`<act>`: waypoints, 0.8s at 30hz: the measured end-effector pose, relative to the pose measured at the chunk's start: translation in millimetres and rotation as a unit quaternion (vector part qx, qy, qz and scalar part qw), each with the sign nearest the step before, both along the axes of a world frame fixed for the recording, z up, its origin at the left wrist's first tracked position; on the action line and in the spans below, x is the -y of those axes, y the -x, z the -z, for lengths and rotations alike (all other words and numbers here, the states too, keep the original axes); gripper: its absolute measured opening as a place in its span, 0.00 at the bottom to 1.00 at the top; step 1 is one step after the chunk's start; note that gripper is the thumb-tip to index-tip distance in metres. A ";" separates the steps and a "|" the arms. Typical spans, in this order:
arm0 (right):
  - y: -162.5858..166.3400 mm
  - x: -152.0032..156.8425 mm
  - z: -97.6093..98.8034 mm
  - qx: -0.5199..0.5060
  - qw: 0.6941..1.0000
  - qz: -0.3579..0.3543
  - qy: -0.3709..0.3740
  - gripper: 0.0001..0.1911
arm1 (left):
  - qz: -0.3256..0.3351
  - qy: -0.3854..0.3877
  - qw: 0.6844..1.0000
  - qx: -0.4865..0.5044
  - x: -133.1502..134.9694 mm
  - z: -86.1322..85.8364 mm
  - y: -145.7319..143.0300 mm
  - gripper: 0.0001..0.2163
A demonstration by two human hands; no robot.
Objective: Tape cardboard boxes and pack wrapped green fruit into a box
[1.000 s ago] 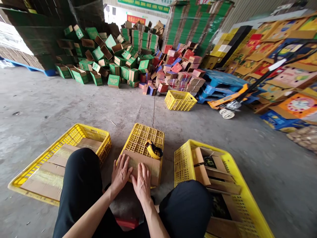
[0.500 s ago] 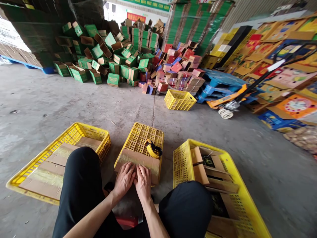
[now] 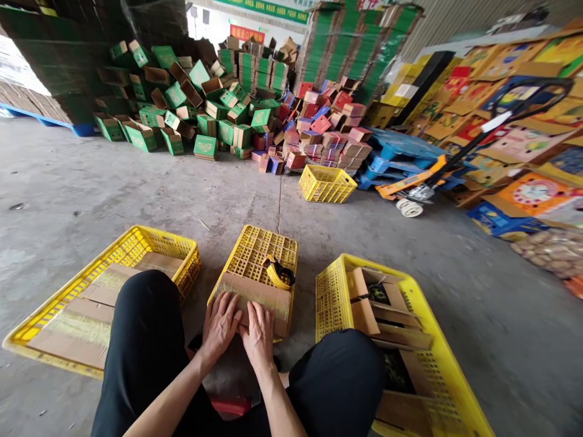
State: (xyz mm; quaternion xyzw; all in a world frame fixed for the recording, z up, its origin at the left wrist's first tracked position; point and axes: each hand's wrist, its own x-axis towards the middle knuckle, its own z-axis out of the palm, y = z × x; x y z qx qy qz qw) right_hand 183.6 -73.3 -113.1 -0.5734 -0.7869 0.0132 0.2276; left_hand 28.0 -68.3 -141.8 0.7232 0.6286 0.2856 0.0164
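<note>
I sit low with my knees apart. A brown taped cardboard box point(image 3: 262, 293) lies on an upturned yellow crate point(image 3: 259, 252) in front of me. My left hand point(image 3: 219, 325) and my right hand point(image 3: 259, 334) rest side by side on the near edge of the box, fingers stretched flat and pressing on it. A yellow tape dispenser point(image 3: 279, 273) sits on the crate just beyond the box.
A yellow crate point(image 3: 150, 243) holding flat taped boxes stands at my left, another yellow crate point(image 3: 423, 309) with folded cartons at my right. Farther off are a small yellow crate point(image 3: 325, 183), heaps of green boxes point(image 3: 191, 103) and red boxes point(image 3: 325, 130), blue pallets and a pallet jack point(image 3: 416, 191).
My hands have slid back along the box top toward its near edge and drawn closer together. The view has shifted slightly.
</note>
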 end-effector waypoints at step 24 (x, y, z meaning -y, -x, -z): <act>17.5 -3.8 13.2 -0.005 0.999 -0.044 0.019 0.34 | -0.002 -0.004 1.000 0.008 -13.3 -7.4 14.3 0.22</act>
